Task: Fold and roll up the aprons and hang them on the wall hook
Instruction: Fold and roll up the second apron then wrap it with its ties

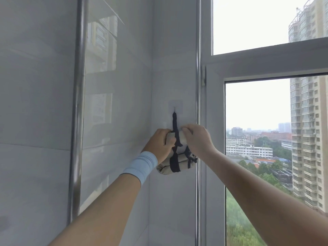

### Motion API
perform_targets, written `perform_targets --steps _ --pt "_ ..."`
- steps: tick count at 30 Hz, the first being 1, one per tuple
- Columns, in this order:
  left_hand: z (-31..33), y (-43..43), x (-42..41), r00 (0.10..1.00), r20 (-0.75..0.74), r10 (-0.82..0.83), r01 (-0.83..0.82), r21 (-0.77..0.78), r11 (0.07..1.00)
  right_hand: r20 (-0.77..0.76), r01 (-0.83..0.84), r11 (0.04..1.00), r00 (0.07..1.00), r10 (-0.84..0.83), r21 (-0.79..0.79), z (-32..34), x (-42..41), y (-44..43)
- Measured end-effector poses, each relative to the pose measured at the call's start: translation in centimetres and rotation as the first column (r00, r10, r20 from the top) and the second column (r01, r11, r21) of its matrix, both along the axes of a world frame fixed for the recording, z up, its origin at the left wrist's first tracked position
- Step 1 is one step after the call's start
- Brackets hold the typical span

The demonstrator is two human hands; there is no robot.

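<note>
Clutching the rolled apron beneath the wall hook, left hand and right hand curled round it, arms outstretched.

The wall tiles were finished glossy and smooth, with reflections carried on them. The left pipe and the corner pipe were made of polished metal. The rolled apron was made of matt pale cloth, bound by a dark cloth strap. The hook pad was seen as clear, smooth plastic. The wristband was made of soft ribbed fabric.
</note>
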State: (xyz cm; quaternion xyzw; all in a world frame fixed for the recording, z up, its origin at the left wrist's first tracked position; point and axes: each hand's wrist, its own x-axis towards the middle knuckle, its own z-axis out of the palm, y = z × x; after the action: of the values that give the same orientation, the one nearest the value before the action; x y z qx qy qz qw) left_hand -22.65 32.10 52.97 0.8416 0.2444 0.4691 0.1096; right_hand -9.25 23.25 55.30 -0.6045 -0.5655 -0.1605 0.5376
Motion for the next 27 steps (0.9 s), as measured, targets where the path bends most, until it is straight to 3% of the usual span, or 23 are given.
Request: perform_targets --steps 2,6,12,15,19,23,27 --pt "0.2 0.5 -0.1 0.996 0.082 0.019 -0.021 0.024 0.999 0.018 0.003 1.0 1.0 -0.003 0.004 -0.4 0.0 0.1" --pt "-1.0 1.6 -0.2 0.996 0.08 0.039 -0.047 0.091 0.995 0.071 0.01 1.0 0.997 -0.01 0.005 -2.7 0.4 0.4" --pt "-1.8 1.4 -0.1 0.996 0.07 0.047 -0.048 0.021 0.999 0.207 0.08 0.996 0.976 -0.072 -0.03 -2.4 0.4 0.3" --pt "-0.6 1.6 -0.3 0.997 -0.037 0.073 -0.074 -0.013 0.997 0.286 0.132 0.99 0.952 -0.112 -0.051 -1.9 0.5 -0.1" --pt "-0.1 0.9 -0.6 0.955 -0.267 0.131 -0.136 -0.001 0.991 0.506 0.374 0.909 0.829 -0.238 -0.186 -0.9 -0.3 -1.0" --pt "-0.3 -0.4 -1.4 0.966 -0.186 0.182 -0.167 0.09 0.982 0.445 0.29 0.944 0.874 -0.194 -0.159 0.0 -0.7 -2.9" --pt "-1.5 -3.4 -2.0 0.969 0.131 0.208 -0.238 0.288 0.928 0.324 0.185 0.983 0.93 -0.176 0.002 -1.1 -0.5 -5.6"
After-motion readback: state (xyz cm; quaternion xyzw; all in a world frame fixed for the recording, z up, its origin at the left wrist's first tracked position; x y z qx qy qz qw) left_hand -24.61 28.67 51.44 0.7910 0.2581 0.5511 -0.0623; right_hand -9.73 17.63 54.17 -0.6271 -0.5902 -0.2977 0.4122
